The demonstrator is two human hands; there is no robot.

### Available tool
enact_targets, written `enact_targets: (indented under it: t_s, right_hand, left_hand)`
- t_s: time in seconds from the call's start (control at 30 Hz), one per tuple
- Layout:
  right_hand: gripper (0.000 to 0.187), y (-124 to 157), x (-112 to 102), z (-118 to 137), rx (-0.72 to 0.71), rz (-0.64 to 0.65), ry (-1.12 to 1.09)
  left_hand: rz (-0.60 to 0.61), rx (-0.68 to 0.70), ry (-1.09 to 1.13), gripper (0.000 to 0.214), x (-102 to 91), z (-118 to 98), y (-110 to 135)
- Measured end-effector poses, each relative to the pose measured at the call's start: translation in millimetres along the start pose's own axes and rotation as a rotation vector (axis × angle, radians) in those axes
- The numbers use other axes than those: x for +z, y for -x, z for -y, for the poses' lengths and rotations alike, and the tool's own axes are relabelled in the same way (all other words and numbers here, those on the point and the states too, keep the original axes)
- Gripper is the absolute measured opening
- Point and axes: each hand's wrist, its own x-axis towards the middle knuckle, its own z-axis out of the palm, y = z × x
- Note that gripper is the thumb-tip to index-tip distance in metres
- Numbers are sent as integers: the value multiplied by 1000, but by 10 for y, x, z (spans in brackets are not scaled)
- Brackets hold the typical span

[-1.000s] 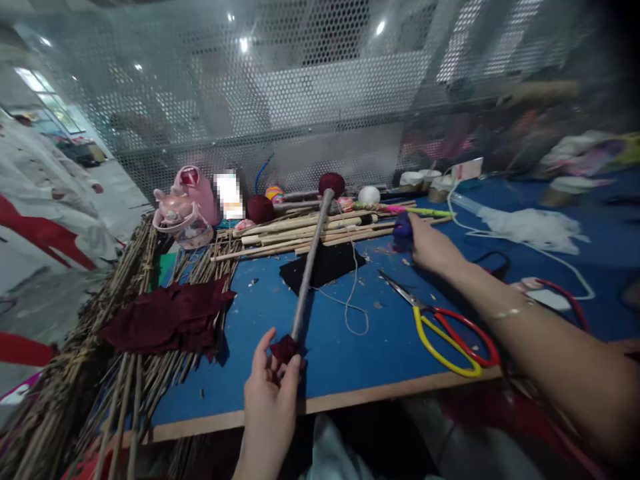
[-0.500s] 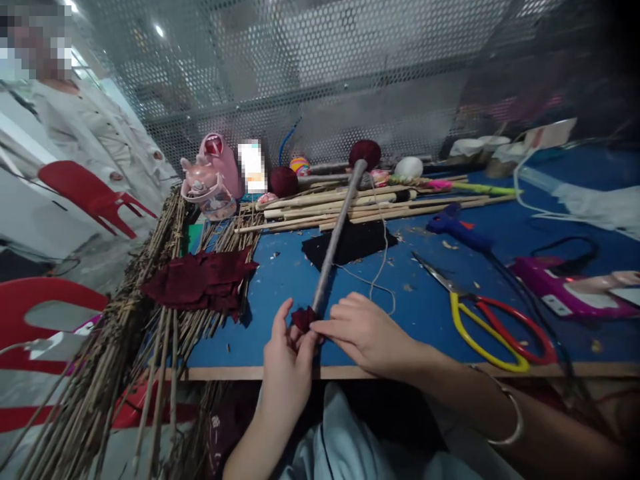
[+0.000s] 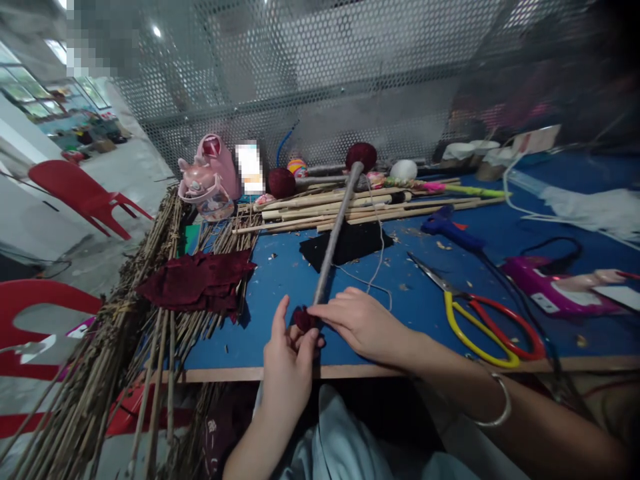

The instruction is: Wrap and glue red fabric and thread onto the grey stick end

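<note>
- The left hand (image 3: 287, 367) has its grip closed in a pinch, thumb against fingers, on a dark red scrap (image 3: 301, 319) (its edges are partly hidden by the fingers).
- The right hand (image 3: 367, 325) reaches in from the other side with its index finger extended, the tip touching the scrap; whether its grip also pinches the cloth, I cannot tell.
- The scrap sits at the near end of a grey rod (image 3: 336, 230), above the front edge of the blue worktop (image 3: 275, 273).
- From there the rod slants away over a black cloth (image 3: 363, 245) and pale sticks (image 3: 300, 215), its far end meeting a dark red ball (image 3: 361, 156).
- To the right lie scissors (image 3: 449, 303) with one yellow and one red handle, blades parted, and past them a blue tool (image 3: 460, 231) with a cable.
- To the left, a pile of dark red cloth (image 3: 195, 283) rests on bundled twigs (image 3: 130, 300).
- Farther back stand a pink container (image 3: 227, 160) and, beyond the sticks, a white ball (image 3: 403, 171).
- A perforated metal screen (image 3: 320, 80) rises behind everything.
</note>
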Motion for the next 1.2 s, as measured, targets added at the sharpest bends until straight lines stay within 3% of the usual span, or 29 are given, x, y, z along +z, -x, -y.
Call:
enact_targets:
  t_s: [0.13,0.2,0.3,0.4,0.5,0.57,0.73,0.83,0.93,1.03,1.2]
  right_hand:
    - [28,-113,-127,-160,363,-190,-236]
    - [32,-217,-137,-289,548,-72,-384]
    - [37,-371,-73,-426,758,182,-841]
    - [22,-463,15,-443,797,142,-1272]
    - [15,-484,66,-408,773,68,-1425]
    - [15,-477,84,-395,754,50,-1443]
    - [18,-471,137,-407,706,11,-1420]
    - [20,-465,172,-398,678,2,-1388]
    - [23,-410,137,-367,695,-6,-1251]
    - [20,-308,-55,-372,705,-67,-1014]
    - [22,-111,-678,-685,665,-261,-554]
  left_hand:
    - [-39,21,-92,70,-17,-41,1]
    - [-66,56,-147,69,-7,-63,2]
    - [-75,80,-152,69,32,-89,7]
    - [-76,80,-128,64,59,-80,22]
    - [-199,142,-191,47,43,-34,39]
    - [-272,216,-298,34,20,-5,43]
    - [-299,383,-519,15,14,46,17]
    - [-343,411,-473,19,33,98,-14]
    - [-384,348,-337,25,26,132,-45]
    - [-371,234,-199,28,-10,117,-70]
    - [-320,177,-142,27,-45,97,-83]
